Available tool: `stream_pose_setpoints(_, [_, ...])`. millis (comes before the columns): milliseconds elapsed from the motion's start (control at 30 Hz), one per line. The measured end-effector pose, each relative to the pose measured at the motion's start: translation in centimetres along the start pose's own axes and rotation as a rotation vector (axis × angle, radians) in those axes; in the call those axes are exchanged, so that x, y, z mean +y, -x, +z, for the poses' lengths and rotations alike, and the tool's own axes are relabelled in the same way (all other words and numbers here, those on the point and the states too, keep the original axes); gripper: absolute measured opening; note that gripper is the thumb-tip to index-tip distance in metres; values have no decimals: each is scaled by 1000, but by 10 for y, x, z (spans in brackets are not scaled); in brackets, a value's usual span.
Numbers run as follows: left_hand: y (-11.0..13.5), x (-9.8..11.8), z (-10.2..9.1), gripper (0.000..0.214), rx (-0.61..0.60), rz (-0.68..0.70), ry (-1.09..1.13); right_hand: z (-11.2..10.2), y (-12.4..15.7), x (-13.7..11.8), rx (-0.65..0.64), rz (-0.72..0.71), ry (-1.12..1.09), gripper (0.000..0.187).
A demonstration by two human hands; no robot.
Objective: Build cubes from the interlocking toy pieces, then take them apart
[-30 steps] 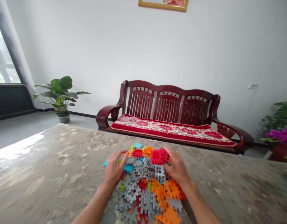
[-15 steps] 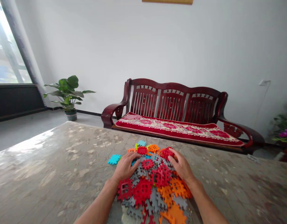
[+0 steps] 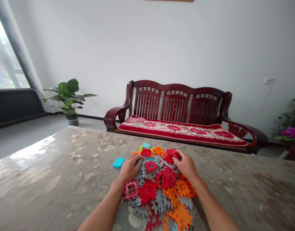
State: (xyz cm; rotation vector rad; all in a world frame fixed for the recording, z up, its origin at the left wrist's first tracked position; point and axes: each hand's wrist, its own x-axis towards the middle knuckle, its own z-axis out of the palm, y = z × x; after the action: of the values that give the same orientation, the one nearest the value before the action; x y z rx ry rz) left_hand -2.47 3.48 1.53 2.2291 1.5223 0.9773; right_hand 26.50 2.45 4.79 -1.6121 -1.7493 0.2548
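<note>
A heap of toothed plastic building pieces (image 3: 159, 199) in red, orange and grey lies between my forearms. My left hand (image 3: 129, 168) rests on the heap's left side, its thumb a little apart from the bent fingers and nothing visibly held. Close to it are a blue piece (image 3: 118, 162) on the tabletop and a grey piece (image 3: 144, 168). At the upper right of the heap, my right hand (image 3: 186, 164) pinches a red piece (image 3: 170, 154) between thumb and fingers. A red window-shaped piece (image 3: 131, 190) lies beside my left wrist.
The heap lies on a patterned table (image 3: 65, 179). Beyond its far edge stands a dark red wooden bench (image 3: 175, 102) with a red floral cover (image 3: 181, 130). A potted plant (image 3: 70, 96) is at the left, and a small grey object (image 3: 258, 157) lies on the table at the right.
The red piece at my right hand has tilted and shifted slightly left. My left thumb has drawn nearer its fingers. The camera view has moved slightly.
</note>
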Motion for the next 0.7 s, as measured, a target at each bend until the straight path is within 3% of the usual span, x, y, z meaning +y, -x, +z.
stream_pose_setpoints(167, [0,2,-1,30,10,-37,-10,-2,3,-16,-14,-37,-39,46])
stream_pose_setpoints(367, [0,-1,-1,32,17,-60,9,-14,16,-26,-135,-145,-13,53])
stream_pose_setpoints(433, [0,-4,0,32,24,-65,9,-16,23,-20,-116,-105,-41,51])
stream_pose_setpoints(567, [0,-6,-1,31,56,-78,-4,-10,39,9,67,70,-182,52])
stream_pose_setpoints(700, [0,-4,-3,30,86,-85,-24,-1,48,36,150,183,-227,55])
